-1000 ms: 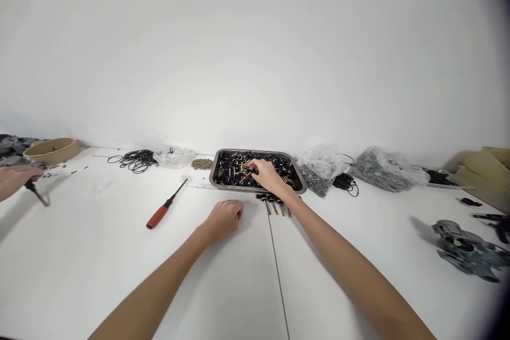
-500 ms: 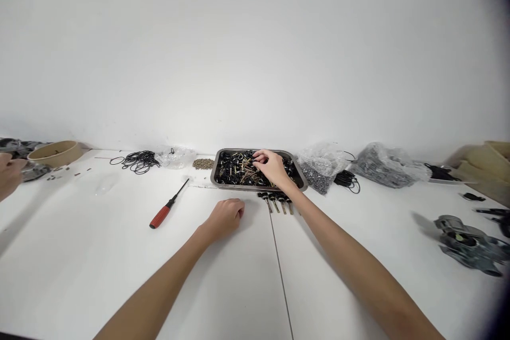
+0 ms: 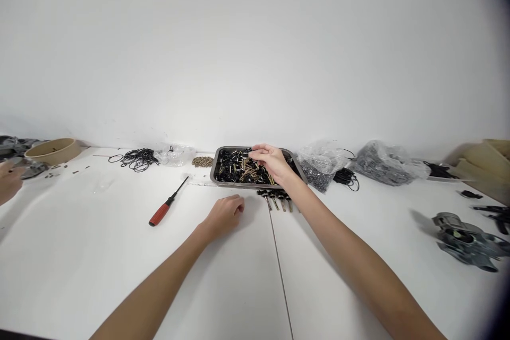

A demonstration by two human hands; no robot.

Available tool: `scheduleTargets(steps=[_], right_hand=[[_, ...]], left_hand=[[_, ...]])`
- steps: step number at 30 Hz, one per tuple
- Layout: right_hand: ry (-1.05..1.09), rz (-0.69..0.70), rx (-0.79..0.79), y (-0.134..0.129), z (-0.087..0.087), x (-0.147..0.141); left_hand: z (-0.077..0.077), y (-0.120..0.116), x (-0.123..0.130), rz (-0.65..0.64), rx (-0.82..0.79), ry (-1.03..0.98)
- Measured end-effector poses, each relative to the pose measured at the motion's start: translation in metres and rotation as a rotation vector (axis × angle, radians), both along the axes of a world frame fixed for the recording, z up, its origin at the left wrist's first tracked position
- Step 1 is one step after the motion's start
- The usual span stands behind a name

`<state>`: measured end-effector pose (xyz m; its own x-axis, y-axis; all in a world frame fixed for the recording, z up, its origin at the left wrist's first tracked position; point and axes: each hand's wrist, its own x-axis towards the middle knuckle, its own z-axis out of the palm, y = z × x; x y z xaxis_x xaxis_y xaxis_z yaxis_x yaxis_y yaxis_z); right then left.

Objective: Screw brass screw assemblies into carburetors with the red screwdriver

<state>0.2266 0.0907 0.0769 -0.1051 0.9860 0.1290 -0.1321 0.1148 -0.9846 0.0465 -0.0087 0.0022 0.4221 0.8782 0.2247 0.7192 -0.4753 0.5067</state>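
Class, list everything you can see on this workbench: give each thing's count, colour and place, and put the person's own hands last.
Metal tray of small parts: one, grey, back centre.
Red-handled screwdriver: one, left of centre.
Pins with black heads: about four, in a row before the tray.
Black rubber rings: one heap, back left.
Clear plastic bags: several, back.
Round tan box: one, far left.
Grey housing: one, right.
Co-worker's hand: one, left edge.
Left hand: curled, resting on the table.
Right hand: above the tray, pinching a small black part.
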Motion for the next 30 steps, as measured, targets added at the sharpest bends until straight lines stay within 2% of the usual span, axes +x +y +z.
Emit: scheduleTargets(steps=[2, 6, 9, 13, 17, 22, 24, 26, 30], right_hand=[[-0.031, 0.036, 0.019, -0.006, 0.005, -0.004], [-0.173, 0.148, 0.095, -0.024, 0.016, -0.012], [-0.285, 0.238, 0.140, -0.037, 0.022, -0.018], [-0.351, 0.328, 0.161, -0.044, 0.020, -0.023], [-0.423, 0.376, 0.180, -0.041, 0.015, -0.021], [-0.656, 0.496, 0.192, -0.033, 0.026, -0.001], [-0.743, 0.445, 0.194, -0.027, 0.029, 0.010], [-0.787, 0.328, 0.198, -0.018, 0.025, 0.019], [-0.829, 0.152, 0.234, 0.001, 0.000, 0.027]], left_hand=[[0.005, -0.002, 0.000, 0.084, 0.083, -0.086], [0.015, -0.002, -0.002, 0.284, 0.327, -0.433], [0.019, -0.001, -0.003, 0.352, 0.369, -0.541], [0.017, 0.001, -0.003, 0.359, 0.287, -0.560], [0.013, 0.003, -0.005, 0.343, 0.310, -0.537], [0.009, 0.005, -0.005, 0.284, 0.280, -0.481], [0.007, 0.006, -0.003, 0.253, 0.189, -0.416], [0.006, 0.005, 0.000, 0.230, 0.066, -0.307], [0.007, 0.002, 0.007, 0.220, -0.073, -0.108]])
